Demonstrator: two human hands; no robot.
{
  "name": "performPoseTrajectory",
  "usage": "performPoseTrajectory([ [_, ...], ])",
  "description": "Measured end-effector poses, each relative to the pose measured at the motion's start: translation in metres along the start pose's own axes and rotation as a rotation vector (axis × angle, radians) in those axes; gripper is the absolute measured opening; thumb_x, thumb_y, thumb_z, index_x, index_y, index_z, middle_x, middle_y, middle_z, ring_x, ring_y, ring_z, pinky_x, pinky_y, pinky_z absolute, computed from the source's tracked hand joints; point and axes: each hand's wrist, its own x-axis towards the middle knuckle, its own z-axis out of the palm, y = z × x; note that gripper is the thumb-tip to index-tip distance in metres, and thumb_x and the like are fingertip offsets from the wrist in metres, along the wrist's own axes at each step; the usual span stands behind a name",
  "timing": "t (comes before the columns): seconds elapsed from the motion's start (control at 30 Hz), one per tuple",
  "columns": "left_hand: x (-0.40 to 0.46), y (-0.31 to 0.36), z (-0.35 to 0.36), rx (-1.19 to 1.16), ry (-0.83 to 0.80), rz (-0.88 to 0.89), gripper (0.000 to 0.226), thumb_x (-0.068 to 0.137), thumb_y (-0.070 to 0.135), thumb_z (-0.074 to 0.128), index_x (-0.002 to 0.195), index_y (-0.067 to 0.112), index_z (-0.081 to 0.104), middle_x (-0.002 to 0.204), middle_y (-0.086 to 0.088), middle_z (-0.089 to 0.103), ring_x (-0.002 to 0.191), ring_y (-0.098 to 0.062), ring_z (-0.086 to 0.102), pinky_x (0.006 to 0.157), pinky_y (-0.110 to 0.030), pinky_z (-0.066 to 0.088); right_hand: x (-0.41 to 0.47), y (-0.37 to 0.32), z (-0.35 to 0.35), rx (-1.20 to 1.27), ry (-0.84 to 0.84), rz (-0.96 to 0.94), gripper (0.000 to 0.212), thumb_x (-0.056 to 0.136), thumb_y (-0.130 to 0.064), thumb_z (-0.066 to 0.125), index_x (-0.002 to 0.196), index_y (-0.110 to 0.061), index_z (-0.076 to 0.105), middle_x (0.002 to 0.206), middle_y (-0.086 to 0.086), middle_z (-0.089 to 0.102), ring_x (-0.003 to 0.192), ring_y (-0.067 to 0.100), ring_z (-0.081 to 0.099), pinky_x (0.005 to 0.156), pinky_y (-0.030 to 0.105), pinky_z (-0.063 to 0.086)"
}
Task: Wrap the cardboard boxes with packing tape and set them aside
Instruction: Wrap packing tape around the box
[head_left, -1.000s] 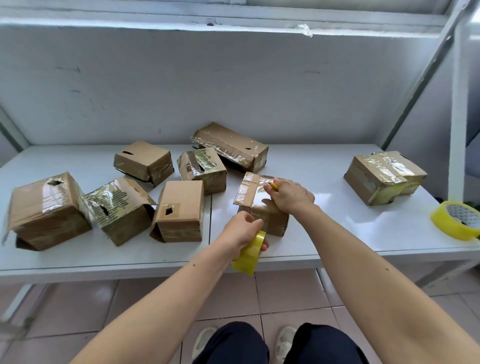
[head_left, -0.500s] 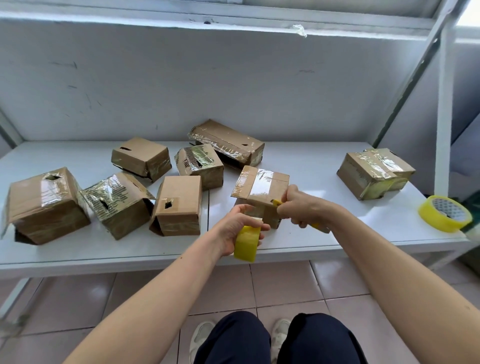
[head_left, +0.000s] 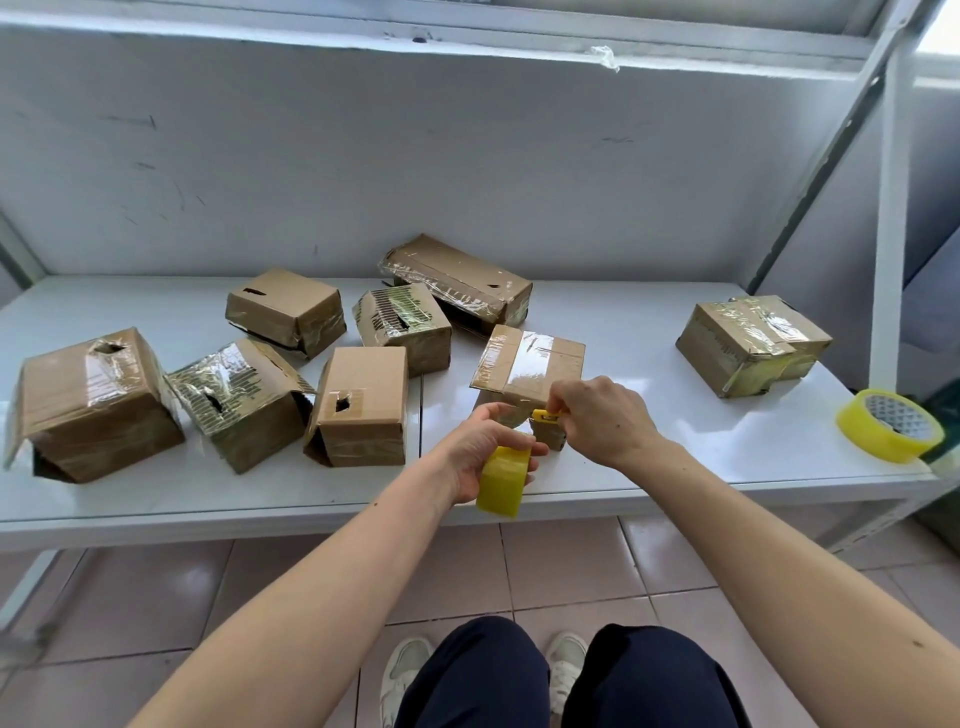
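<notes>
A small cardboard box (head_left: 527, 364) with a strip of clear tape across its top stands on the white table (head_left: 623, 467) near the front edge. My left hand (head_left: 480, 449) grips a yellow tape roll (head_left: 503, 482) just in front of the box. My right hand (head_left: 597, 415) holds a small yellow cutter (head_left: 545, 414) against the tape at the box's front face. The lower front of the box is hidden behind both hands.
Several taped boxes crowd the table's left and middle, the nearest (head_left: 363, 405) left of my hands. A wrapped box (head_left: 753, 343) sits far right. A second yellow tape roll (head_left: 889, 425) lies at the right edge. A shelf post (head_left: 888, 208) rises at right.
My right hand came off the box top and down to its front face with the cutter. My left hand with the roll rose a little toward the box.
</notes>
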Motion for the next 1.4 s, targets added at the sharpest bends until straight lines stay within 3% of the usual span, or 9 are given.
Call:
performPoseTrajectory([
  [0.3, 0.005, 0.000, -0.003, -0.011, 0.004, -0.001, 0.073, 0.085, -0.010, 0.065, 0.142, 0.023, 0.034, 0.103, -0.023, 0.073, 0.070, -0.026, 0.069, 0.063, -0.040, 0.057, 0.003, -0.006, 0.007, -0.178, -0.124, -0.015, 0.018, 0.086, -0.004, 0.052, 0.094, -0.016, 0.064, 0.095, 0.009, 0.067, 0.080, 0.033, 0.063, 0.067, 0.034, 0.049],
  [0.43, 0.008, -0.001, -0.005, -0.025, -0.001, 0.001, 0.073, 0.085, -0.009, 0.065, 0.142, 0.024, 0.033, 0.102, -0.022, 0.074, 0.069, -0.026, 0.069, 0.065, -0.040, 0.057, 0.007, 0.012, -0.010, -0.016, -0.152, 0.096, 0.015, 0.085, -0.021, 0.059, 0.099, -0.022, 0.066, 0.101, 0.004, 0.067, 0.090, 0.029, 0.062, 0.072, 0.032, 0.048],
  [0.5, 0.008, -0.001, -0.005, -0.023, -0.008, -0.005, 0.072, 0.085, -0.008, 0.067, 0.140, 0.025, 0.034, 0.103, -0.022, 0.074, 0.070, -0.026, 0.070, 0.066, -0.040, 0.058, 0.014, 0.017, -0.014, 0.138, -0.062, 0.138, 0.016, 0.086, -0.031, 0.060, 0.098, -0.022, 0.062, 0.103, 0.007, 0.066, 0.090, 0.030, 0.061, 0.072, 0.034, 0.047],
  [0.6, 0.006, 0.000, -0.004, 0.007, -0.012, -0.012, 0.063, 0.084, -0.005, 0.069, 0.134, 0.019, 0.041, 0.110, -0.023, 0.072, 0.074, -0.027, 0.069, 0.073, -0.041, 0.058, 0.027, 0.010, -0.001, 0.192, 0.111, 0.123, 0.034, 0.090, -0.041, 0.061, 0.116, -0.020, 0.063, 0.116, 0.006, 0.058, 0.097, 0.029, 0.060, 0.077, 0.037, 0.049],
  [0.73, 0.006, 0.001, -0.006, 0.033, -0.023, -0.032, 0.045, 0.087, -0.006, 0.066, 0.124, 0.009, 0.045, 0.104, -0.022, 0.073, 0.070, -0.026, 0.069, 0.068, -0.040, 0.057, 0.040, 0.003, 0.025, 0.223, 0.064, 0.129, 0.046, 0.088, -0.055, 0.065, 0.128, -0.034, 0.064, 0.141, -0.009, 0.055, 0.120, 0.024, 0.057, 0.087, 0.035, 0.047],
  [0.93, 0.009, 0.004, -0.014, 0.008, -0.086, -0.048, 0.046, 0.086, -0.008, 0.063, 0.127, 0.006, 0.048, 0.099, -0.022, 0.072, 0.068, -0.026, 0.068, 0.067, -0.038, 0.058, 0.043, 0.012, 0.037, 0.220, 0.067, 0.147, 0.053, 0.078, -0.066, 0.068, 0.124, -0.040, 0.066, 0.132, -0.006, 0.064, 0.114, 0.027, 0.062, 0.083, 0.036, 0.049],
  [1.17, -0.001, 0.017, -0.026, 0.006, -0.144, -0.135, 0.025, 0.086, -0.006, 0.063, 0.107, 0.006, 0.058, 0.094, -0.019, 0.073, 0.061, -0.019, 0.067, 0.064, -0.029, 0.060, 0.043, 0.015, 0.039, 0.190, 0.048, 0.090, 0.060, 0.078, -0.062, 0.070, 0.131, -0.036, 0.062, 0.135, -0.002, 0.063, 0.117, 0.029, 0.061, 0.085, 0.037, 0.050],
  [1.27, -0.007, 0.023, -0.036, 0.002, -0.105, -0.140, 0.027, 0.086, -0.005, 0.063, 0.110, 0.006, 0.057, 0.094, -0.018, 0.074, 0.060, -0.019, 0.067, 0.064, -0.028, 0.060, 0.044, 0.017, 0.037, 0.145, 0.055, 0.073, 0.061, 0.079, -0.061, 0.070, 0.133, -0.033, 0.062, 0.133, 0.002, 0.064, 0.115, 0.031, 0.061, 0.084, 0.037, 0.050],
  [1.4, -0.011, 0.022, -0.036, 0.009, -0.053, -0.117, 0.038, 0.086, -0.006, 0.064, 0.121, 0.006, 0.053, 0.095, -0.020, 0.074, 0.061, -0.020, 0.068, 0.063, -0.030, 0.060, 0.047, 0.003, 0.039, 0.071, 0.157, 0.102, 0.059, 0.078, -0.072, 0.063, 0.108, -0.021, 0.071, 0.107, 0.006, 0.072, 0.093, 0.030, 0.068, 0.072, 0.034, 0.052],
])
